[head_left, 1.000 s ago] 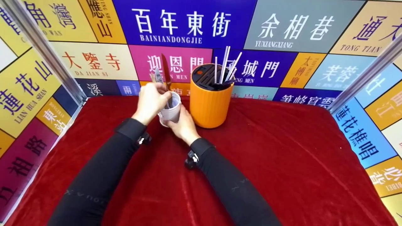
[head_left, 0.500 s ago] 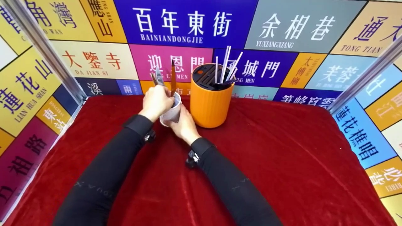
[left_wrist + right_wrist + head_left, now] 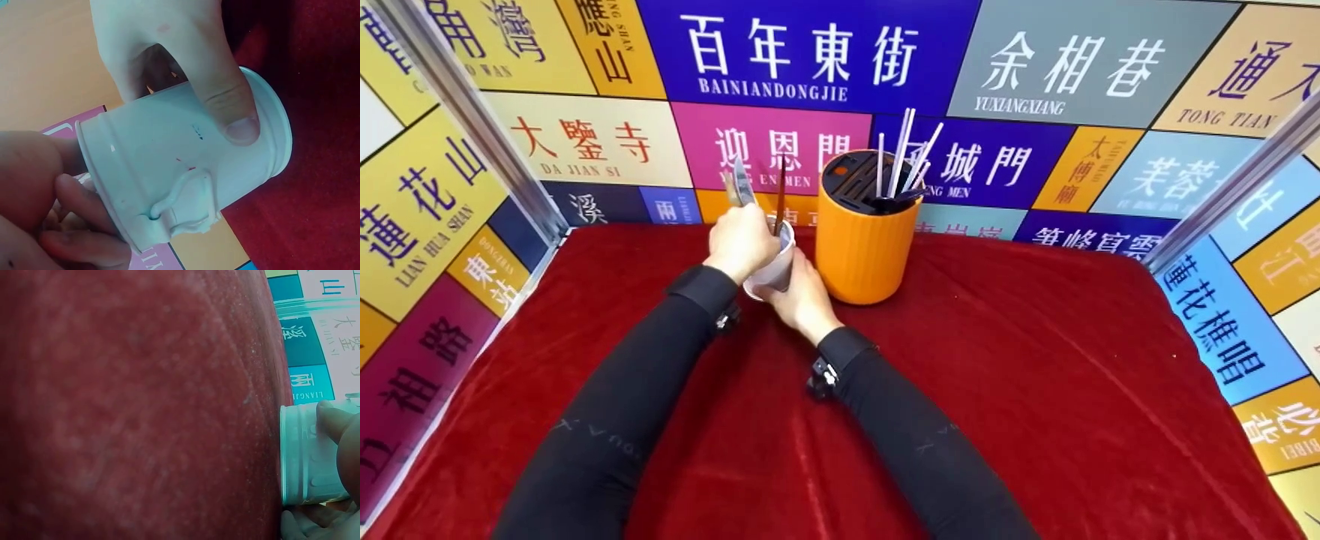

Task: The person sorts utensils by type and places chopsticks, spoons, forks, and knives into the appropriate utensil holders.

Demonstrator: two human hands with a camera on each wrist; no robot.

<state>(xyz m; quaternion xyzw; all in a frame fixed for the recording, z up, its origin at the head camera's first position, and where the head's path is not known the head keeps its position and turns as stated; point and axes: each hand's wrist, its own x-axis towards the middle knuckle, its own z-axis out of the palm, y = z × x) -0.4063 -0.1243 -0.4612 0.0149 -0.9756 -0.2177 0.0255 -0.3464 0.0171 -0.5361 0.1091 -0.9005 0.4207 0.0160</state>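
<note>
A white bucket-shaped cup (image 3: pixel 775 271) stands tilted at the back of the table. My right hand (image 3: pixel 802 298) grips it low on the right side; in the left wrist view its thumb (image 3: pixel 242 126) presses the cup wall. At the rim, my left hand (image 3: pixel 742 238) has its fingers curled, and a silver knife-like utensil (image 3: pixel 744 180) sticks up out of its grasp. Beside it a thin reddish-brown stick-like piece (image 3: pixel 781 195) rises from the cup. Their lower ends are hidden by the hand and cup. The left fingers (image 3: pixel 90 208) touch the cup's rim.
Just right of the cup stands an orange ribbed holder (image 3: pixel 862 255) with a black slotted top. Several pale sticks (image 3: pixel 898 157) and a dark piece are in it. Red cloth (image 3: pixel 960 390) covers the table, and a lettered wall (image 3: pixel 810 45) stands directly behind.
My left hand has moved slightly right and down over the cup's rim. The silver utensil and brown piece have shifted right, the brown piece now more upright. My right hand stays on the cup.
</note>
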